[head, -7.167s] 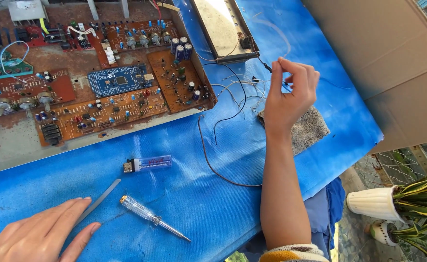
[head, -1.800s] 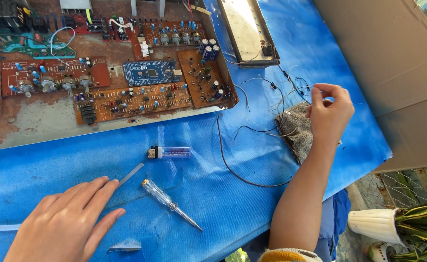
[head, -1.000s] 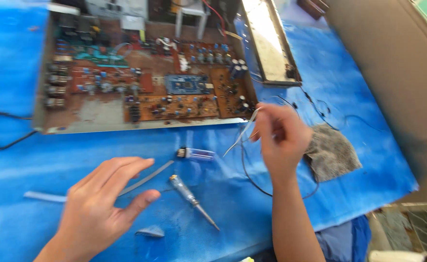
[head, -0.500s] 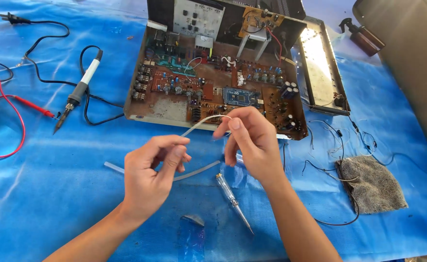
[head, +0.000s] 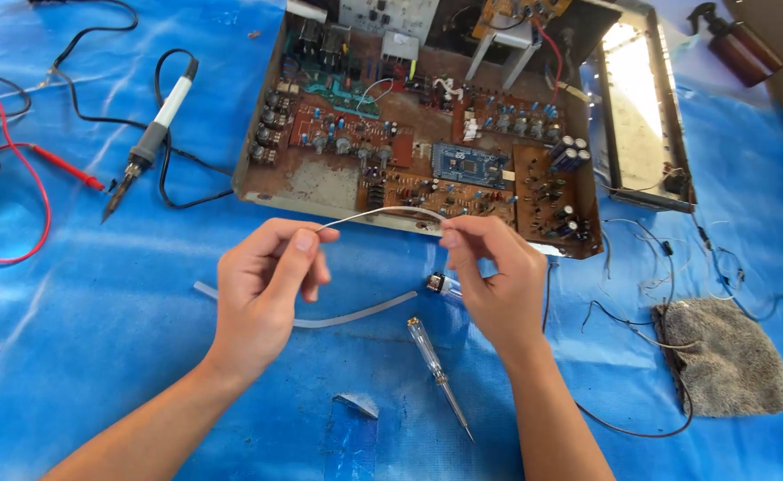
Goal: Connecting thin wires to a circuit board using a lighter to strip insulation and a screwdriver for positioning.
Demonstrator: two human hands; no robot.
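The left hand (head: 262,289) and the right hand (head: 494,281) are each pinching one end of a thin pale wire (head: 382,213) between thumb and forefinger, and the wire is arching between them at the middle of the frame, just in front of the open circuit board (head: 427,134). Below the hands a flat pale strip (head: 338,316) is lying on the blue tarp (head: 80,356), with a small clear lighter (head: 443,285) peeking out beside the right hand and a clear-handled screwdriver (head: 436,370) pointing toward the lower edge. A soldering iron (head: 146,147) is resting at the upper left, beside a red lead (head: 57,165) and a black wire. A grey cloth (head: 725,356) is sitting at the right among loose thin wires.
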